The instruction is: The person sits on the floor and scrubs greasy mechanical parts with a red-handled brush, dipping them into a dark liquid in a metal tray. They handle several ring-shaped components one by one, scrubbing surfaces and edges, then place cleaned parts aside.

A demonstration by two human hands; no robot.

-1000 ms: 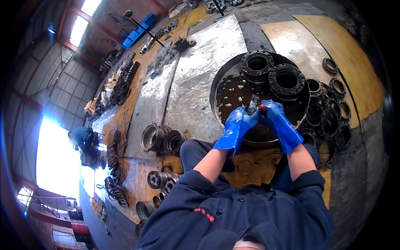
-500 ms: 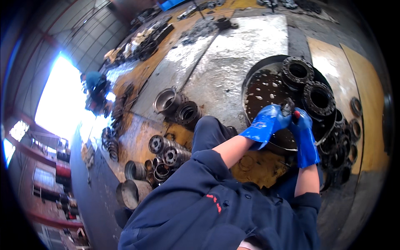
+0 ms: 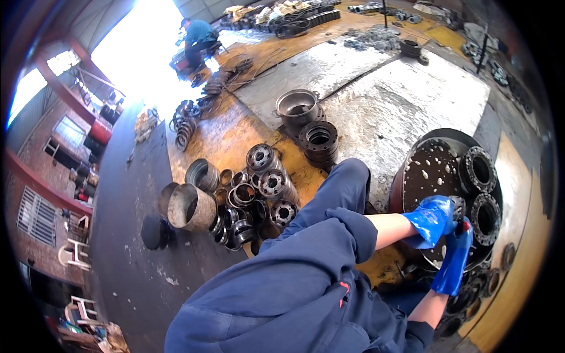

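Both my hands wear blue rubber gloves and meet over the near part of a round tub (image 3: 396,191) of dark liquid. My left hand (image 3: 434,219) is closed on a small, dark, dirty metal part (image 3: 458,206); its exact kind does not show. In my closed right hand (image 3: 458,244) is a tool with a red end (image 3: 466,226), held against that part. The tool's working end is hidden by the gloves. Beyond my hands, a dark flanged ring (image 3: 468,172) and another flanged ring (image 3: 478,223) sit at the tub's right side.
Several dark rings (image 3: 492,282) lie beside the tub's near right. Left of my knee stand a stack of flanged rings (image 3: 318,154), a metal housing (image 3: 286,117), several cylindrical hubs (image 3: 274,182) and open sleeves (image 3: 197,209). A person (image 3: 198,44) bends over farther off.
My view has swung left, so the tub and my hands sit farther right and lower. My hands stay together over the tub, still gripping the metal part and the red-ended tool.
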